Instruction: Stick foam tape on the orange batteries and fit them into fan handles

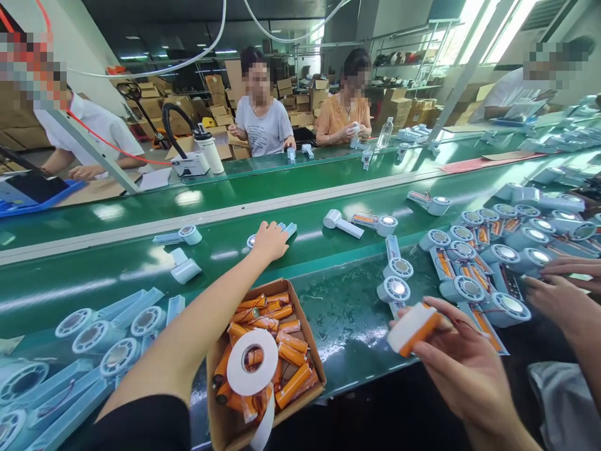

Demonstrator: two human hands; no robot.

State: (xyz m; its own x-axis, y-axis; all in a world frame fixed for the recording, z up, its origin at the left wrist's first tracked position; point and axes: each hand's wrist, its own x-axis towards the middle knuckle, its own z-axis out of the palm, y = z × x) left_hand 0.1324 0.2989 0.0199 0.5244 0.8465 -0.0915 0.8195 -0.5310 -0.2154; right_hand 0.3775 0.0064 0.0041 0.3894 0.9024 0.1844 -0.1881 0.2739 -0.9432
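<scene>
My left hand [270, 241] reaches across to the green conveyor belt, its fingers curled over a light blue handheld fan housing [290, 230]. Most of that housing is hidden under the hand. In front of me, my right hand [462, 360] pinches an orange battery [425, 329] with a strip of white tape on its side. Below my left forearm stands a cardboard box [313, 341] of orange wrapped batteries [293, 382]. A roll of white tape [232, 363] lies on top of them, its loose end hanging over the box's front.
Fan housings are heaped at left [89, 335] and right [469, 288]; several more lie along the belt [225, 269]. Another person's hands [558, 294] work at the right edge. Co-workers sit across the line, near a white bottle [209, 150].
</scene>
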